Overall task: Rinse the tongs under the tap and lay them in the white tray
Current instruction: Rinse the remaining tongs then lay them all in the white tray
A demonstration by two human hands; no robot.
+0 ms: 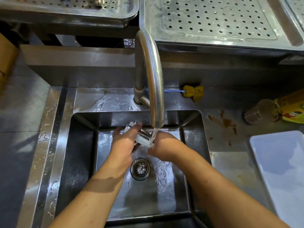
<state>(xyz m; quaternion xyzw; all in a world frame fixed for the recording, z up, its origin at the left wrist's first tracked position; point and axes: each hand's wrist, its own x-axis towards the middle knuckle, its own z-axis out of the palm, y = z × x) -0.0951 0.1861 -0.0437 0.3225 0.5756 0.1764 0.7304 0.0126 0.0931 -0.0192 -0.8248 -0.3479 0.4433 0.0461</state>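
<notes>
Metal tongs (142, 136) with pale tips lie across both my hands over the steel sink (82, 145), right under the tap (153, 79). Water runs from the spout onto the end of the tongs near my right hand (162, 146). My left hand (125, 142) wraps around the far end of the tongs, fingers over the pale tips. My right hand grips the near end, partly hidden by the stream. The white tray (279, 162) sits on the counter at the right with nothing in it.
The drain (141, 169) lies below my hands. A yellow sponge brush (193, 92) rests behind the sink. A glass (259, 111) and a yellow packet (294, 111) stand at the right, brown stains (227, 122) beside them. Perforated steel racks (213, 18) overhang the back.
</notes>
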